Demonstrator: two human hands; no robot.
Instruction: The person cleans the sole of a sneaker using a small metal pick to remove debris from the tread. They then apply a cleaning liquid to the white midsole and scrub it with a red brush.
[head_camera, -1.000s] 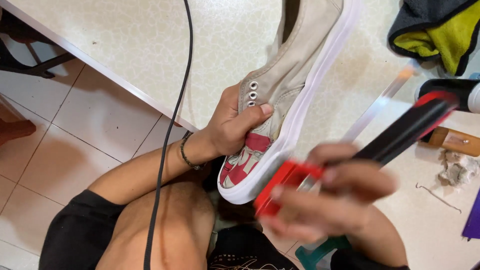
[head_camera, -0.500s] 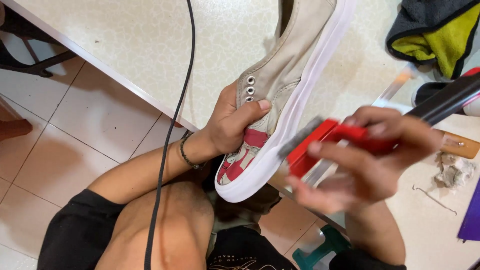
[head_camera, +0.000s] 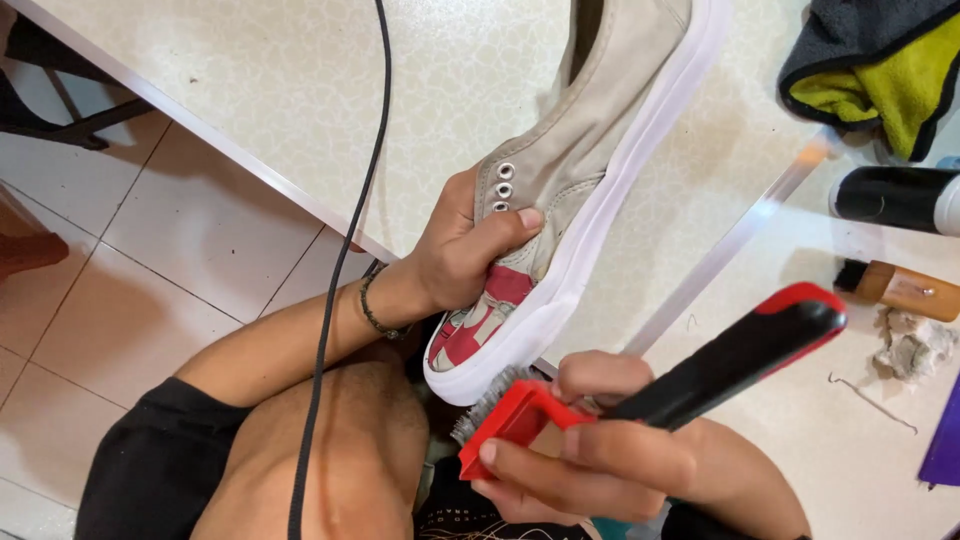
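Note:
A beige canvas shoe (head_camera: 590, 150) with a white rubber sole and a red patterned inner lining lies tilted over the table edge. My left hand (head_camera: 468, 245) grips its heel end, thumb across the opening by the eyelets. My right hand (head_camera: 590, 460) holds a red and black brush (head_camera: 690, 380) by the neck. The bristles sit just under the white sole at the shoe's near tip, touching or almost touching it.
A speckled cream table (head_camera: 300, 100) runs under the shoe. A black cable (head_camera: 345, 250) hangs across it. At the right lie a grey and yellow cloth (head_camera: 870, 75), a black bottle (head_camera: 895, 198), a small wooden-handled brush (head_camera: 900, 288) and a crumpled wad (head_camera: 915, 350). Tiled floor at left.
My right hand and the brush have moved down and left, from beside the sole's edge to under the shoe's near tip. The left hand and shoe have barely shifted.

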